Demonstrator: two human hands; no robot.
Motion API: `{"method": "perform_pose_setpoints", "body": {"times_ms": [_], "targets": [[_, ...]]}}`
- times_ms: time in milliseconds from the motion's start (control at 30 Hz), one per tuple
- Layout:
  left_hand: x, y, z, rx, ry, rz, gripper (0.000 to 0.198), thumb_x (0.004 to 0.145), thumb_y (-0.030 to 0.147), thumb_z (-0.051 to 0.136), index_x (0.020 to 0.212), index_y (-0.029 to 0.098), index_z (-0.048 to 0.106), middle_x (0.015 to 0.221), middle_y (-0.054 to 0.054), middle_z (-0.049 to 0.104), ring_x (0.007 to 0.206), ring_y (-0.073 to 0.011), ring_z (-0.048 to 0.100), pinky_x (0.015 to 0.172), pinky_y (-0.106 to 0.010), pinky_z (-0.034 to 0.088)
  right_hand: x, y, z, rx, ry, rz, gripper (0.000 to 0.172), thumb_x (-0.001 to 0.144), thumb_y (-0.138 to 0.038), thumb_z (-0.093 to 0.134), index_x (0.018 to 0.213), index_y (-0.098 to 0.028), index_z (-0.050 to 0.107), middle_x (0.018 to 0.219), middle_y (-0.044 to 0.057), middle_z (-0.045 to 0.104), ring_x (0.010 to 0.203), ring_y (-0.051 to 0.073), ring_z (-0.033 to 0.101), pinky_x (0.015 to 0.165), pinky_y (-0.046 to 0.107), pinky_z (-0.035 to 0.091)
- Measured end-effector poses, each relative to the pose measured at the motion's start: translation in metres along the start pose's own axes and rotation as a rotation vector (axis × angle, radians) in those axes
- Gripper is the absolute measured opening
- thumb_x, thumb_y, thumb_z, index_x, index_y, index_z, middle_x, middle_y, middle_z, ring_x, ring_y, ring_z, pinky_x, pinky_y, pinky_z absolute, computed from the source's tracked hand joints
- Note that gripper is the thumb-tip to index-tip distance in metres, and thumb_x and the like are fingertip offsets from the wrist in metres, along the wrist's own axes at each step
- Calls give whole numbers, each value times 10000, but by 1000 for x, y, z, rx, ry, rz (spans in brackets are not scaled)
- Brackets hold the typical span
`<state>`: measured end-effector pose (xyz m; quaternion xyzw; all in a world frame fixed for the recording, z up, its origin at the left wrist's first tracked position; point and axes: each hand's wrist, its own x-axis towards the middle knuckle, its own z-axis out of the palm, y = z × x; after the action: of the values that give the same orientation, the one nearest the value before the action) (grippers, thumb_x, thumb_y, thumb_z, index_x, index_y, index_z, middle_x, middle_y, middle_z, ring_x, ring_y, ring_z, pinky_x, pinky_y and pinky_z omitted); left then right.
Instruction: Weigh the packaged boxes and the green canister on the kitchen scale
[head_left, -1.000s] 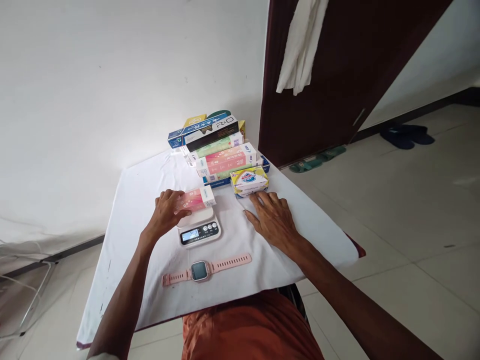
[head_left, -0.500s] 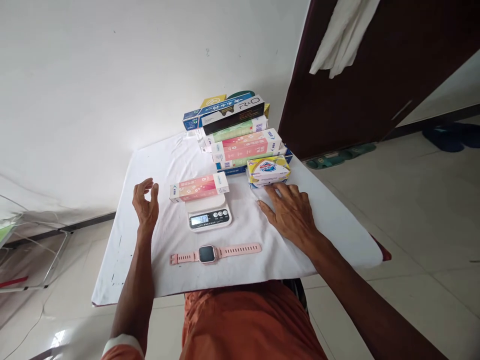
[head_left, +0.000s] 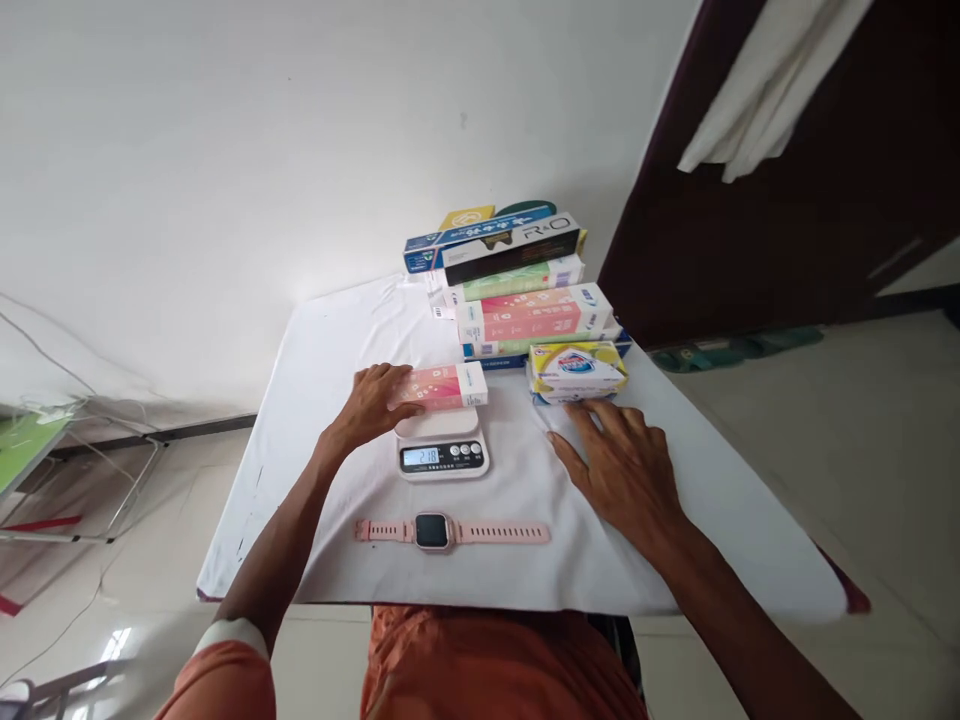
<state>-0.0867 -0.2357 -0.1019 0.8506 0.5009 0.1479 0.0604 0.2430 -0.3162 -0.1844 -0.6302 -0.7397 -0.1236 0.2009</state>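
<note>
My left hand (head_left: 369,405) is closed around the left end of a pink-and-white toothpaste box (head_left: 448,388), thumb in front and fingers behind. The box is over the platform of a white digital kitchen scale (head_left: 442,459); whether it touches the platform I cannot tell. Lit digits on the scale look like 218. My right hand (head_left: 630,468) lies on the cloth with fingers spread, fingertips just in front of a yellow-and-white soap box (head_left: 577,373). Nearer me, a pink smartwatch (head_left: 432,531) lies flat with its strap stretched out.
Behind the scale sit several stacked boxes, among them a pink toothpaste box (head_left: 536,315) and a black-and-white R&O box (head_left: 514,250). A white cloth (head_left: 322,340) covers the table, which stands by a wall. Green slippers (head_left: 697,357) lie on the floor to the right.
My left hand has moved right and taken hold of the toothpaste box on the scale. The scale's digits have changed. My right hand stays by the soap box; the view has shifted.
</note>
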Motion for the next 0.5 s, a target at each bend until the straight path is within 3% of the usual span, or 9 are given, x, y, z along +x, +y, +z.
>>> {"method": "perform_pose_setpoints", "body": {"times_ms": [67,167,267,333,400,500], "targets": [[4,-8,-6,-47,-32,-25,509,882,457,758,1312,233,601,1173,-87,679,1119,-289,632,1021,-476,459,-1,2,3,7,26,-20,467,1044,-412,385,1238,-110,684,1199,195,679,1006,337,575,754,442,416],[4,-31,-19,-132,50,-104,501,871,482,757,1283,238,609,1176,-71,685,1086,-262,646,956,-412,497,-2,6,8,24,68,-40,460,1034,-409,406,1255,-122,691,1215,204,681,1022,350,590,753,450,428],[1,-63,-26,-112,104,-268,485,865,480,747,1263,233,619,1195,-72,681,1099,-265,647,948,-397,498,-2,9,11,31,112,-57,457,1028,-412,417,1272,-133,685,1205,206,690,1020,356,605,746,451,440],[2,-88,-23,-52,54,-378,476,853,463,751,1251,233,626,1208,-78,679,1123,-281,644,979,-416,483,-1,11,11,35,148,-70,469,1025,-415,419,1338,-148,645,1192,204,698,1007,362,618,736,461,454],[7,-115,-16,22,-17,-462,485,861,457,736,1280,246,614,1245,-82,672,1170,-290,628,1014,-428,463,1,12,10,37,188,-92,541,1018,-406,417,1498,-172,509,1186,208,703,983,373,629,704,473,467],[27,-158,-13,137,-45,-546,527,882,444,702,1364,272,576,1336,-99,637,1276,-318,559,1074,-461,416,5,14,10,19,234,-141,698,1018,-343,350,1679,-224,160,1180,214,707,935,390,637,619,481,463]]}}
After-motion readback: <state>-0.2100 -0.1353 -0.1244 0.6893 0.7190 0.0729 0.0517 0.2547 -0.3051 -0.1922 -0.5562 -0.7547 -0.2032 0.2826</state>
